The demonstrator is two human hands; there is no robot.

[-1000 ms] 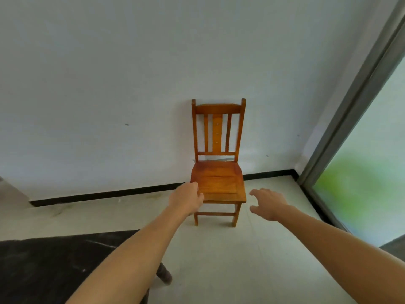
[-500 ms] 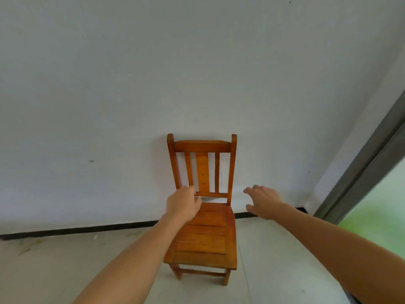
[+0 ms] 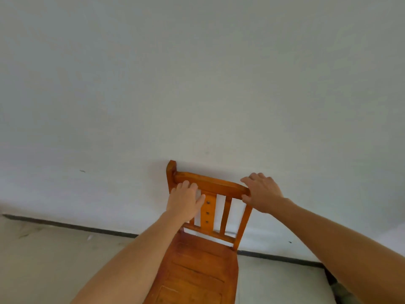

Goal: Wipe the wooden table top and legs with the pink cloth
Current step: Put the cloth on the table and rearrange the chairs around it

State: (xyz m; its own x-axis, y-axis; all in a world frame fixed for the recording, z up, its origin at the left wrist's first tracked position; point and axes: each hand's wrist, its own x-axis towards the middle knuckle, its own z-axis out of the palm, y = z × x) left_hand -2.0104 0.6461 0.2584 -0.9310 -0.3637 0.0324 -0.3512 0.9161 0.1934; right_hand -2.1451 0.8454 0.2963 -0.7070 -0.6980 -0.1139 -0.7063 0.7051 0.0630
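The right hand [image 3: 262, 193] grips the wooden chair [image 3: 197, 273] at the right end of its top rail [image 3: 214, 184] - fingers curled over the top edge, thumb tucked under the front. The left hand [image 3: 185, 199] lies against the left part of the same rail, at about 9 o'clock from the right hand, with its thumb spread out across the gap beside the centre slat [image 3: 207, 212]. Its fingertips touch the front of the rail, but whether they hook round it I cannot tell.

Counted: two hands and two bare forearms, which come in from 7 and 4 o'clock. One chair, at 6 o'clock in the view, with its back close to the white wall [image 3: 197, 84]. The backrest shows two posts, one top rail, one lower rail and three upright slats - the left one partly hidden behind the left hand. The wide centre slat carries three screw heads. One dark skirting strip [image 3: 65, 224] runs along the foot of the wall, above the pale floor [image 3: 54, 270].

Where the pink cloth and the wooden table are cannot be told from this view.
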